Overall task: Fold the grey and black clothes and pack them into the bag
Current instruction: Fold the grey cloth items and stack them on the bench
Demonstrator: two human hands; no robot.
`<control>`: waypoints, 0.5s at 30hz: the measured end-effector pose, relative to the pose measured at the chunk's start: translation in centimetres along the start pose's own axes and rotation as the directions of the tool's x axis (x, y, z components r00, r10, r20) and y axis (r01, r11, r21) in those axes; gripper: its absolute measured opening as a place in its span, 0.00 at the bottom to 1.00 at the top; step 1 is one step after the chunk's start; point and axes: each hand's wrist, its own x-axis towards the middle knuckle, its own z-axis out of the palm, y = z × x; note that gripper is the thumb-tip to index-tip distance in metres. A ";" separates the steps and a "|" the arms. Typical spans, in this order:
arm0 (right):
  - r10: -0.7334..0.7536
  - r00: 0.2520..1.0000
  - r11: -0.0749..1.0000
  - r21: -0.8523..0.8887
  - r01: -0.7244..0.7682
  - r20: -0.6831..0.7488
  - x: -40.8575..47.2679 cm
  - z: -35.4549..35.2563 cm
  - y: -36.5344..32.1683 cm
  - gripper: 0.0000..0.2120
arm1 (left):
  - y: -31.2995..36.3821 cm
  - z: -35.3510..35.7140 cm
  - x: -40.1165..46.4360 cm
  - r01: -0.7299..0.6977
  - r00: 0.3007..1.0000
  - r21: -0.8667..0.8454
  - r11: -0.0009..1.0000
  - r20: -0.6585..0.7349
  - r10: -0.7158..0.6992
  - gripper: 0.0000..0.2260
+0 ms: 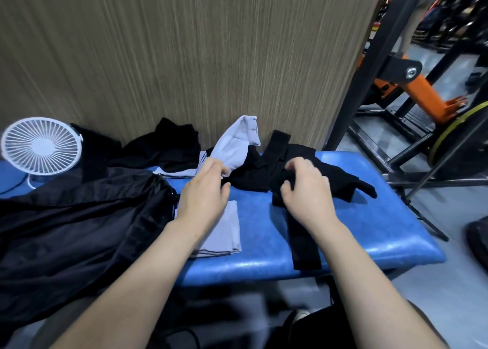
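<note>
Bare blue bench point(264, 224) lies open between the folded grey cloth point(227, 232) and the black strap point(303, 243). The bag point(79, 216) crowds the left, the fan point(41, 145) behind it (wall point(184, 45) blocks the back).

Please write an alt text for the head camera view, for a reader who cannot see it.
Over a blue bench, the left hand pinches a light grey garment while the right hand grips a black garment.

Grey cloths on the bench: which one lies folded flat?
The grey cloth under the left hand's wrist, nearest the front edge; the other grey cloth is raised and crumpled.
</note>
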 end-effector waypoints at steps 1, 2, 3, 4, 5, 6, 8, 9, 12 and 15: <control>-0.029 0.999 0.997 0.066 0.026 0.046 0.0 0.2 -0.6 0.16 | -0.3 -0.3 -0.1 -0.003 0.999 -0.017 1.000 -0.040 0.002 0.07; -0.064 0.994 0.988 0.146 0.051 0.085 -0.1 0.4 -1.2 0.19 | -0.5 -0.6 -0.1 -0.005 0.997 -0.034 0.999 -0.073 0.003 0.07; -0.101 0.988 0.972 0.225 0.072 0.118 -0.2 0.7 -1.8 0.22 | -0.7 -0.9 -0.2 -0.007 0.995 -0.049 0.999 -0.098 0.002 0.07; -0.132 0.980 0.953 0.290 0.084 0.150 -0.4 0.8 -2.4 0.25 | -0.9 -1.2 -0.3 -0.010 0.993 -0.067 0.998 -0.120 0.002 0.07; -0.158 0.970 0.938 0.335 0.090 0.182 -0.5 1.0 -3.0 0.28 | -1.1 -1.5 -0.3 -0.015 0.990 -0.089 0.996 -0.141 0.003 0.09; -0.179 0.960 0.927 0.363 0.092 0.213 -0.6 1.1 -3.6 0.31 | -1.1 -1.8 -0.4 -0.024 0.987 -0.111 0.994 -0.162 0.006 0.10; -0.208 0.943 0.910 0.404 0.090 0.260 -0.8 1.3 -4.7 0.34 | -1.2 -2.4 -0.6 -0.047 0.980 -0.136 0.990 -0.196 0.019 0.12; -0.219 0.936 0.900 0.428 0.085 0.276 -0.9 1.4 -5.3 0.36 | -1.2 -2.6 -0.6 -0.059 0.978 -0.139 0.989 -0.204 0.030 0.13; -0.232 0.918 0.879 0.474 0.055 0.322 -0.8 1.9 -6.9 0.39 | -1.7 -3.4 -0.8 -0.104 0.975 -0.145 0.984 -0.208 0.073 0.17; -0.212 0.920 0.873 0.487 0.026 0.330 -0.5 2.8 -8.2 0.41 | -2.5 -4.3 -1.1 -0.164 0.969 -0.157 0.974 -0.212 0.129 0.21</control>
